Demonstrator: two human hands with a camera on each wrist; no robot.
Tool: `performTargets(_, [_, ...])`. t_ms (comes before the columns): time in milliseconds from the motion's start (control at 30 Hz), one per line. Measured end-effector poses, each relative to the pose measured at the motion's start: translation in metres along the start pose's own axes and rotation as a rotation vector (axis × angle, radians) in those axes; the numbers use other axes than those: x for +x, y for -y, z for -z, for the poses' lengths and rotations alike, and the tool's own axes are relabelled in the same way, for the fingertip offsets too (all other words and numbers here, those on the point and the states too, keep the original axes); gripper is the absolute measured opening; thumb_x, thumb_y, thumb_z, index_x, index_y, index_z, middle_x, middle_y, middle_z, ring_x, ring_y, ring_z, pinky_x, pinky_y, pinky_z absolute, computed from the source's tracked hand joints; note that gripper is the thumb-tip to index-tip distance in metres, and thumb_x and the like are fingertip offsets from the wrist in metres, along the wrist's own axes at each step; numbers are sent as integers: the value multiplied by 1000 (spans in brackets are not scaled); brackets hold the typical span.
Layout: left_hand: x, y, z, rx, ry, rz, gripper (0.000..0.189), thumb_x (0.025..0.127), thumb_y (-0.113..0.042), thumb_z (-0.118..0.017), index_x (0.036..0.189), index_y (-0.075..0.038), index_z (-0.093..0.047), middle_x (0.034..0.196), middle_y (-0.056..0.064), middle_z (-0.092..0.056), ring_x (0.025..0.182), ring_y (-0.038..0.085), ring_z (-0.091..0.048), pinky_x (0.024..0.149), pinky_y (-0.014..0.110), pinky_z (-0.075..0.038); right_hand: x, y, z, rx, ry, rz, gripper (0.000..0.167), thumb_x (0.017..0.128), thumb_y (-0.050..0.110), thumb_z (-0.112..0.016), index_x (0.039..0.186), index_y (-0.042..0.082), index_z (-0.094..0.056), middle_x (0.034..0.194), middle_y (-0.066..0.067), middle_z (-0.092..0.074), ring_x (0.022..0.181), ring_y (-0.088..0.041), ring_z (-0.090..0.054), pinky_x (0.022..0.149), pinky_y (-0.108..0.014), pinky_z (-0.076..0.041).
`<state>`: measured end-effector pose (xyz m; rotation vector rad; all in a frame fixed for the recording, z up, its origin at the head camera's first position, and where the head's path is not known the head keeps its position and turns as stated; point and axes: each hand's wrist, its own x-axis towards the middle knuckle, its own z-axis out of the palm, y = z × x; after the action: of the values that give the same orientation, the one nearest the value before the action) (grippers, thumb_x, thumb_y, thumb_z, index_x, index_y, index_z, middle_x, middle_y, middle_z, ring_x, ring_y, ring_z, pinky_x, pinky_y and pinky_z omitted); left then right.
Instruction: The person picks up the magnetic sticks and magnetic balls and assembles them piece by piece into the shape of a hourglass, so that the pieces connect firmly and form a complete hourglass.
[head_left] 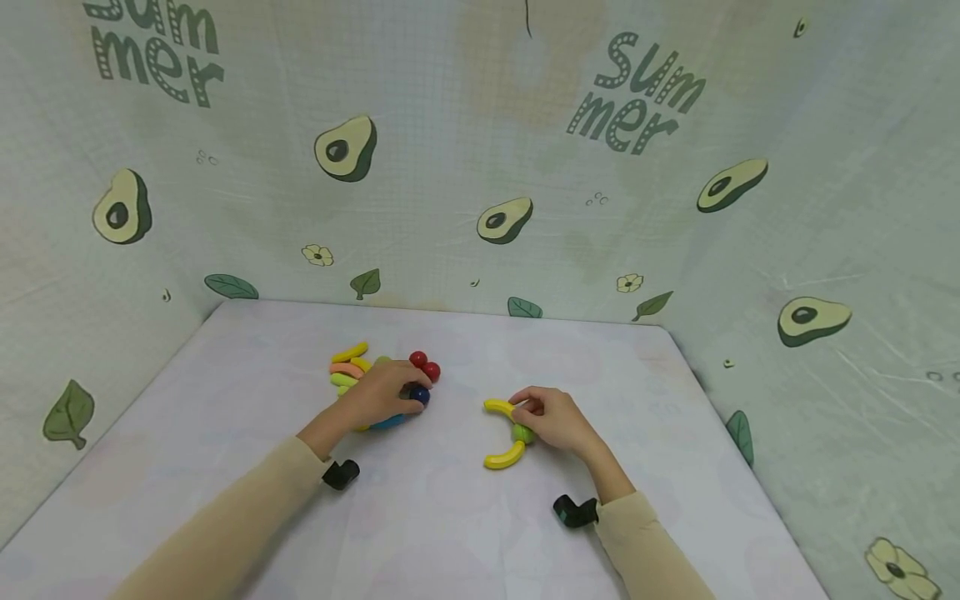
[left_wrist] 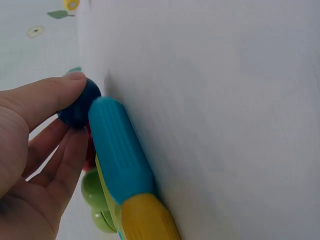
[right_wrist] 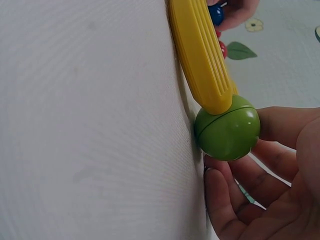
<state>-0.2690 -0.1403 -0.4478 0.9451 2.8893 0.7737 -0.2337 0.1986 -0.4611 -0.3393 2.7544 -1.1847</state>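
My left hand (head_left: 384,395) pinches a dark blue ball (left_wrist: 80,107) between thumb and fingertips. Right beside that ball, a blue ribbed stick (left_wrist: 117,145) lies end to end with a yellow one (left_wrist: 147,217). My right hand (head_left: 553,418) has its thumb and curled fingers at a green ball (right_wrist: 228,129) with a seam round it. A curved yellow stick (head_left: 505,457) touches this ball on the near side. On the far side, another curved yellow stick (head_left: 498,406) runs to the right fingertips, which partly hide where it meets the ball.
Two red balls (head_left: 431,372) are just beyond the left hand. To its left lies a cluster of yellow, orange (head_left: 346,368) and light green sticks, partly covered by the hand. Patterned cloth (head_left: 427,167) rises behind and beside the white table (head_left: 450,533). Black wrist cameras sit by both sleeves.
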Motion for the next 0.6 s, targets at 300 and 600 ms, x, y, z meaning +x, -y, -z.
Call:
performTargets(300, [13, -19, -15, -78, -23, 4, 32, 90, -20, -88, 120, -14, -78, 112, -4, -73, 97, 15, -61, 89, 33, -56, 0, 0, 0, 4, -5, -2, 16, 101, 20, -75, 116, 17, -77, 92, 5, -72, 81, -14, -63, 70, -31, -54])
performTargets(600, [25, -41, -32, -125, 1, 20, 33, 91, -24, -88, 121, -17, -77, 110, -7, -72, 97, 10, -61, 88, 28, -57, 1, 0, -1, -5, -13, -5, 16, 100, 19, -75, 116, 17, -77, 93, 4, -73, 80, -14, -63, 69, -31, -55])
